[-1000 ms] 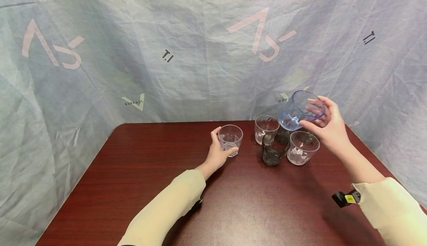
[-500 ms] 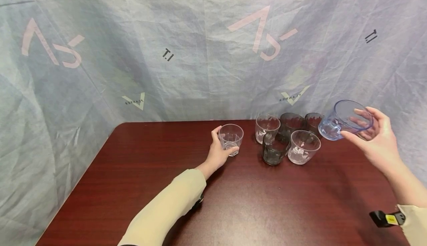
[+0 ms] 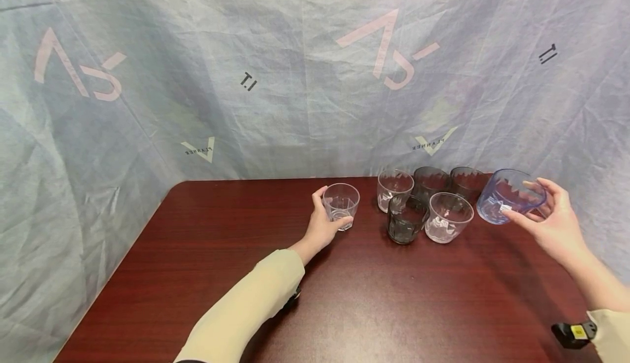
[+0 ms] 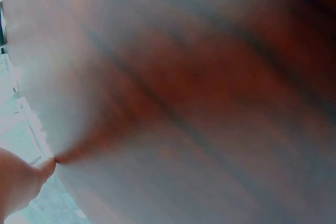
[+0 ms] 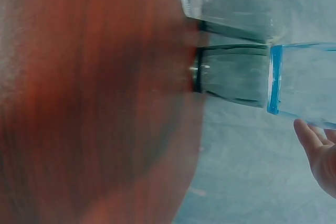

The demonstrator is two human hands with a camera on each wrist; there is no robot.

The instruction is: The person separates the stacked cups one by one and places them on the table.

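On the right, my right hand [image 3: 556, 223] grips a blue-tinted drinking glass [image 3: 509, 196] by its side, thumb in front and fingers behind. That glass leans and hangs above the table, its base [image 5: 274, 80] apart from the wood in the right wrist view. Near the middle, my left hand [image 3: 322, 226] holds a clear drinking glass [image 3: 341, 202] that stands upright, thumb across its front. The left wrist view shows only part of the left hand [image 4: 23, 179] at the edge; most of that view is blurred tabletop.
Between the hands stand a clear glass [image 3: 394, 188], a dark grey glass [image 3: 407, 221] and another clear glass [image 3: 449, 218]. Behind them are two dark glasses [image 3: 430, 181], [image 3: 466, 182]. A grey cloth [image 3: 305, 106] hangs behind the reddish-brown table [image 3: 221, 210].
My right hand has carried the blue glass rightward from above the dark glasses, then lowered it toward the table at the right. My left hand and its glass have stayed put.
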